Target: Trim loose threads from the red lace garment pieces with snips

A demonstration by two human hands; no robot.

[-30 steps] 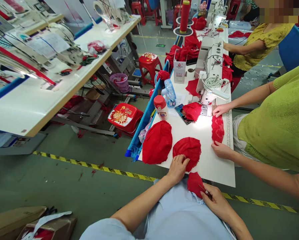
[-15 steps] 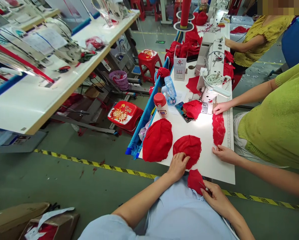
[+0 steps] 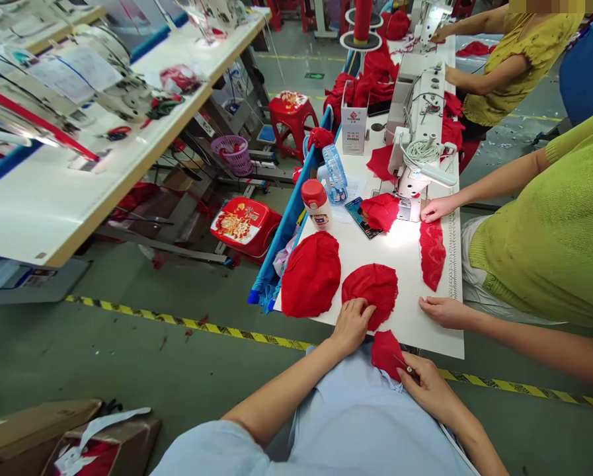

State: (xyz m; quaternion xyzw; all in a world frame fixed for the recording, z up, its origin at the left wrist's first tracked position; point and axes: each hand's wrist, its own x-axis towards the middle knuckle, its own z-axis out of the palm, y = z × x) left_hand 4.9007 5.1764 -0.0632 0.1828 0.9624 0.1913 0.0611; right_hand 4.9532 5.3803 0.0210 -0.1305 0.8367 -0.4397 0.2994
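My left hand (image 3: 354, 325) is at the table's near edge, its curled fingers closed on the lower edge of a round red fabric piece (image 3: 373, 291). My right hand (image 3: 429, 383), lower and nearer my body, is closed around small scissors (image 3: 411, 371); only the pivot and a bit of the blades show. Beside the scissors, a small red fabric piece (image 3: 387, 354) hangs off the table edge against my shirt; whether my right fingers also grip it is unclear. Left of the round piece lies a larger red fabric piece (image 3: 311, 274).
A co-worker's hands (image 3: 439, 209) are at a sewing machine (image 3: 418, 158) on my right, by a red lace strip (image 3: 432, 254). A bottle with a red lid (image 3: 316, 205), a phone (image 3: 363, 218) and a box (image 3: 354, 129) stand or lie on the white table (image 3: 405, 264).
The co-worker's nearer hand has let go of the red lace strip's lower end and moved slightly away. My hands hold nearly the same position; the view has shifted a little.
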